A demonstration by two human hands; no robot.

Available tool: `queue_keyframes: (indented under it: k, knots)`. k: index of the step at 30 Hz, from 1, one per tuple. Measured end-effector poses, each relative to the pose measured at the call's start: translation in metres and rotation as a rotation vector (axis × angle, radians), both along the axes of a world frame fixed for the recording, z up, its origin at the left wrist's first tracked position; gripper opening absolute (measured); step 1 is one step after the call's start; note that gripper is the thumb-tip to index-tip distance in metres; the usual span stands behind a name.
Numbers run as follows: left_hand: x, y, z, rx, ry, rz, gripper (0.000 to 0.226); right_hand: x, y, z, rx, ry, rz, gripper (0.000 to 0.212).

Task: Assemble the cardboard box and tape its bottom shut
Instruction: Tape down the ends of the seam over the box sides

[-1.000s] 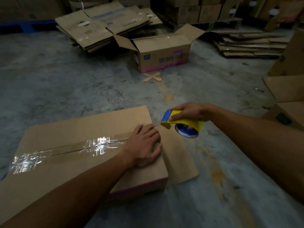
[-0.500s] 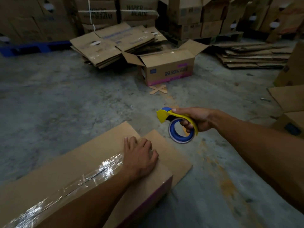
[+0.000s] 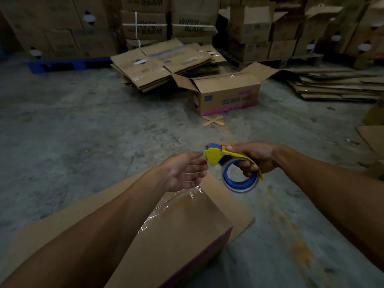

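Note:
A brown cardboard box (image 3: 178, 231) lies bottom-up on the floor below me, a shiny strip of clear tape (image 3: 166, 206) running along its seam. My right hand (image 3: 254, 157) grips a yellow tape dispenser (image 3: 228, 161) with a blue roll, held in the air just past the box's far end. My left hand (image 3: 187, 171) hovers above the box's far end, palm turned toward the dispenser, fingers loosely curled, its fingertips close to the dispenser's blue-tipped nose. It holds nothing that I can see.
An assembled box (image 3: 226, 94) with open flaps stands on the concrete floor ahead. Behind it lies a pile of flattened cartons (image 3: 164, 63), and more flat cardboard (image 3: 336, 86) at the right. Stacked cartons (image 3: 145, 21) line the back.
My left hand lifted off the box and came up to the dispenser's nose. My right hand raised the dispenser away from the box edge. My view tilted up.

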State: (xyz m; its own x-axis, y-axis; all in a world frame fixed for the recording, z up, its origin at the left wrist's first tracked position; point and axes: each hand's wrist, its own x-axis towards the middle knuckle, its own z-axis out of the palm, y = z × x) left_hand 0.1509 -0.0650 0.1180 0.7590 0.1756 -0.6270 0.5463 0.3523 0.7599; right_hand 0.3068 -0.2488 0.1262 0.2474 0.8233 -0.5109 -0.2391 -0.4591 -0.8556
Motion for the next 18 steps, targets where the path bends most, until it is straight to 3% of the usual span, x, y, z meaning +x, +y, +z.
queue_keyframes:
  k: [2,4,7,11,16,18]
  knots:
    - [-0.001,-0.001,0.003,-0.006,-0.005,-0.006,0.018,-0.001,-0.002,0.001,-0.011,-0.01,0.027,0.083]
    - [-0.002,-0.001,0.004,0.012,0.008,-0.03,0.017,-0.002,-0.003,0.003,-0.025,-0.032,0.044,0.092]
    - [-0.002,-0.003,0.005,0.002,0.051,-0.039,0.017,-0.007,-0.003,0.007,-0.046,-0.062,0.049,0.084]
    - [0.0,-0.006,0.0,0.037,0.065,-0.021,0.023,-0.018,-0.002,0.015,-0.083,-0.107,0.045,0.051]
    - [0.006,0.014,-0.009,0.35,0.047,-0.042,0.027,-0.029,0.002,0.009,-0.085,-0.105,0.076,0.065]
    - [0.005,0.036,-0.014,0.41,0.049,0.011,0.025,-0.032,-0.003,0.01,-0.096,-0.11,0.073,0.06]
